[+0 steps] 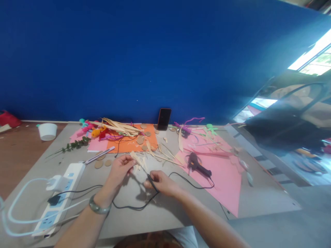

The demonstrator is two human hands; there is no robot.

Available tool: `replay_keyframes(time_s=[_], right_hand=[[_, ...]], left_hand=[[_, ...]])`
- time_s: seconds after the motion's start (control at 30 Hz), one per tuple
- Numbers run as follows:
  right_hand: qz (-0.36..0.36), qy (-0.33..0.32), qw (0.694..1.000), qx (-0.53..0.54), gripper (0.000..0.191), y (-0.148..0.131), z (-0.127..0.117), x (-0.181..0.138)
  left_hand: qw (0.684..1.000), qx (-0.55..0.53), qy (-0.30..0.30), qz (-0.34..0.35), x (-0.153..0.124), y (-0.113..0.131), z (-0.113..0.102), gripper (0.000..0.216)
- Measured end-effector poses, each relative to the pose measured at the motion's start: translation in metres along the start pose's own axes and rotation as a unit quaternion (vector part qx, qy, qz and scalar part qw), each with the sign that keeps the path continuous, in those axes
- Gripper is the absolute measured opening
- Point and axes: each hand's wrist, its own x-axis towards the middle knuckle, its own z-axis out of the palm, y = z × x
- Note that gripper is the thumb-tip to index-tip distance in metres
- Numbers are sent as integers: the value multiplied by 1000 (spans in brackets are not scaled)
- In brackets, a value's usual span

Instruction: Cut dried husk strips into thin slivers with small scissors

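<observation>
- Left hand [122, 167]: we saw thumb and fingers pinched together on a pale dried-fibre strip [138, 159], held above the middle of the desk [124, 225].
- Right hand [162, 183]: we found it curled closed around the black-handled scissors [152, 184], blades directed toward the strip; we could not tell whether they touched it.
- Right of the hands: we noted a black glue gun [198, 165] lying on pink paper [223, 181].
- Behind the hands: we observed wooden discs [140, 140] on and around orange paper [116, 147], with a bundle of similar strips [122, 126] across its far part; a smartphone [164, 119] leaned against the blue partition [144, 62].
- Left: we recorded a white power strip [69, 186], a utility knife [100, 155] and a leafy sprig [74, 144].
</observation>
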Motion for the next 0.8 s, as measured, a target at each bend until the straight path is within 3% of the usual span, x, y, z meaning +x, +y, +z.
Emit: replay_keyframes(time_s=[0.4, 0.8], right_hand=[[3, 15, 999, 47, 56, 6, 3, 1], [-5, 24, 1000, 3, 51, -10, 3, -2]], left_hand=[[999, -39, 1, -18, 1, -2, 0, 30], [998, -12, -56, -41, -2, 0, 3, 26]])
